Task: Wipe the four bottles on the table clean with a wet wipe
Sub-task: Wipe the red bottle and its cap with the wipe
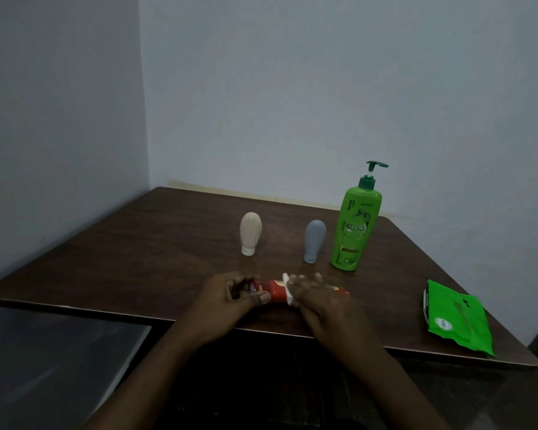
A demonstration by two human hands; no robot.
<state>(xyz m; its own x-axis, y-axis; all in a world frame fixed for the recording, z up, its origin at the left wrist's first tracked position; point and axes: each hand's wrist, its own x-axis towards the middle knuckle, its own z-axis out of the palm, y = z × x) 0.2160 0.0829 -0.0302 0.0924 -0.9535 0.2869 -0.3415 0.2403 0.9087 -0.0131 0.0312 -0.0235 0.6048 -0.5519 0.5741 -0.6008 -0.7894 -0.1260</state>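
Four bottles are on the dark brown wood-grain table (137, 259), along with one wipe and one pack. Three bottles stand. A cream ribbed squeeze bottle (251, 232) is at 11 o'clock from the table's middle, resting on its white cap. A smooth grey squeeze bottle (315, 240) at 1 o'clock is also cap-down. Just beside the grey one, toward 2 o'clock, is a tall green plastic pump bottle (354, 231).

The fourth, a red tube-shaped bottle (275, 290), lies on its side at 6 o'clock, near the front edge. The left hand (230, 301) curls its fingers round the bottle's cap end. The right hand (320, 301) wraps over the body, holding a white wet wipe (288, 290) against it. Most of the wipe and the middle of the bottle are hidden under that hand (only a folded white edge shows). The label print is too dim to read.

A glossy green soft wipes pack (457, 318) lies flat at 4 o'clock.
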